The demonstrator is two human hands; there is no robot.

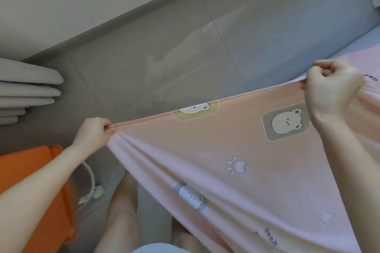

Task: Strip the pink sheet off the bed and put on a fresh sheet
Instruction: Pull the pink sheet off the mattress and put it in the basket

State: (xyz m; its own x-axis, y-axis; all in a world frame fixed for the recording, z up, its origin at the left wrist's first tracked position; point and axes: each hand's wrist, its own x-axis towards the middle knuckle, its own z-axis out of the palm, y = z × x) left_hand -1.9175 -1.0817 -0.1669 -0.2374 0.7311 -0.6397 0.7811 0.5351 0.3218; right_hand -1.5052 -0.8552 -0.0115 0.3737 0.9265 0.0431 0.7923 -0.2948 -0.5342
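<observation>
Both fists clamp the pink sheet [226, 150]: left hand [92, 132] and right hand [333, 92] stretch its hem taut between them.

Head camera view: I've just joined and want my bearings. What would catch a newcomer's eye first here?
The pink sheet, printed with bears and paw prints, is stretched taut across the centre and right. The left hand grips its edge at centre left and the right hand grips it at upper right, above a grey tiled floor. An orange item sits at lower left, below a pale layered stack.
</observation>
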